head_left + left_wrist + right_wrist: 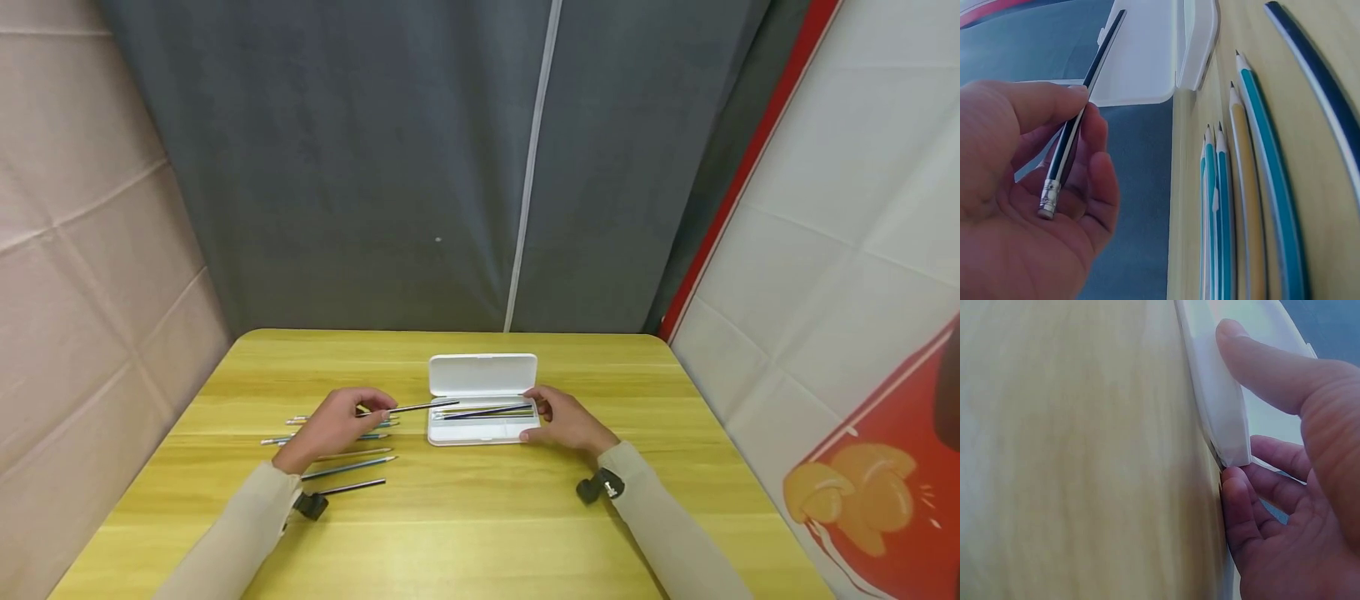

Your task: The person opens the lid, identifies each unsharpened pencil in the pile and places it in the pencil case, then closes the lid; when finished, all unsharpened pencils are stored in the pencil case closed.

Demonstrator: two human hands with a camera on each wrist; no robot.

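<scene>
Head view: pencils [486,411] inside open white case [482,373].

Yellow wood-grain table top [480,517] is showing a smooth, slightly glossy laminate finish w/ light streaks. White rectangular plastic pencil case [482,374] is looking smooth & semi-matt. Dark blue wooden pencil w/ white stripe [1082,106] is shining w/ glossy lacquer; its ferrule is looking like ribbed silver metal. Teal & yellow striped wooden pencils [1254,187] are gleaming too, bare wood at tips. Dark grey cloth backdrop [360,167] is hanging matt, felt-like.
</scene>
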